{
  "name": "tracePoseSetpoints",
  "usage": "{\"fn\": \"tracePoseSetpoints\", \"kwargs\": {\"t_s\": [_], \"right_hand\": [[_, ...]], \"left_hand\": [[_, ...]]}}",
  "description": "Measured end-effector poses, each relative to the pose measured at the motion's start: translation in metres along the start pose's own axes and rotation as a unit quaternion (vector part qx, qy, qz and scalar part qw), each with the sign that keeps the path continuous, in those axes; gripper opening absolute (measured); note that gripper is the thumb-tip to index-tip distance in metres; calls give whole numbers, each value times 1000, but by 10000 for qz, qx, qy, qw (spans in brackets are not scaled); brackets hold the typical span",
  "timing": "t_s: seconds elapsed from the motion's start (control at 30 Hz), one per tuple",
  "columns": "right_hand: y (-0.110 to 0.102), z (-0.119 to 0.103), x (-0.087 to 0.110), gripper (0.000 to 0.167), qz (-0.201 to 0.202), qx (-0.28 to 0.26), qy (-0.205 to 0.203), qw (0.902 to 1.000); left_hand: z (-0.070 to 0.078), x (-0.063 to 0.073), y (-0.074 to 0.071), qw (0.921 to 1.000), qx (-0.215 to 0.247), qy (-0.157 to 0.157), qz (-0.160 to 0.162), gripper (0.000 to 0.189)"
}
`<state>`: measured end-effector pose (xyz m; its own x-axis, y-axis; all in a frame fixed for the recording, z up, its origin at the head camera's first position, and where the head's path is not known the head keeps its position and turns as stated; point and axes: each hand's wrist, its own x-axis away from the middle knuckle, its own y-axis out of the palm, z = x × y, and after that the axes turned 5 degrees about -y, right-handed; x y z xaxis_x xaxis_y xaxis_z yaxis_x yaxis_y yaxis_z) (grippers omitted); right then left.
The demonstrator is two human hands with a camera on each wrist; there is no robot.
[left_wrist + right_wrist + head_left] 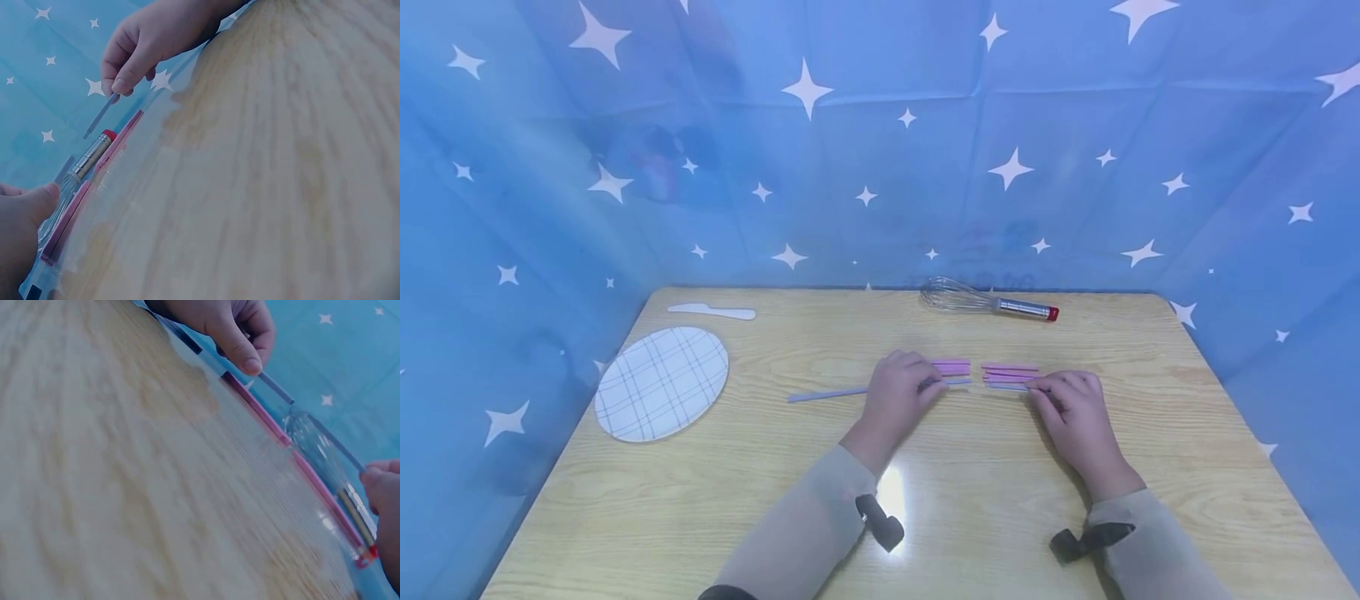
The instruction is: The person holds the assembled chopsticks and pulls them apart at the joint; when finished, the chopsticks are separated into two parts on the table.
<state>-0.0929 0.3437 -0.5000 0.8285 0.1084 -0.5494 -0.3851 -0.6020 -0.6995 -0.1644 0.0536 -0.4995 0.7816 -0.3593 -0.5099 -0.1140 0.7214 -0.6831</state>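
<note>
My left hand (897,398) pinches a short blue straw-like stick (957,382) between thumb and fingers. Across a small gap, my right hand (1075,415) pinches another short blue straw-like stick (1006,387) by its outer end. Both held sticks look raised off the table in the wrist views. Just behind them lie two groups of short pink sticks, a left group (952,367) partly covered by the left hand and a right group (1011,372). A longer blue stick (827,394) lies left of the left hand, its right end hidden behind that hand.
A whisk (992,302) with a red-tipped handle lies near the table's back edge. At the left are a white knife (712,311) and an oval white checked board or plate (662,384). A blue star-patterned curtain (865,142) surrounds the wooden table (977,508).
</note>
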Motion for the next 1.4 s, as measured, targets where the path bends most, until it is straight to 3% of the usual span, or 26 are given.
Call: {"fn": "tracePoseSetpoints", "kwargs": {"t_s": [0.23,0.53,0.73,1.4], "right_hand": [[1,2,1,10,-68,71,139,9999],[2,5,-2,9,-198,130,333,9992],[5,9,-3,11,-254,199,387,9987],[9,15,-10,14,-4,182,131,9997]], "left_hand": [[-1,2,2,9999,-63,-88,-121,10],[-5,0,10,9961,-869,-160,-59,9],[-4,-2,11,9956,-892,-274,-89,8],[-6,-13,18,9964,-813,-174,184,7]]}}
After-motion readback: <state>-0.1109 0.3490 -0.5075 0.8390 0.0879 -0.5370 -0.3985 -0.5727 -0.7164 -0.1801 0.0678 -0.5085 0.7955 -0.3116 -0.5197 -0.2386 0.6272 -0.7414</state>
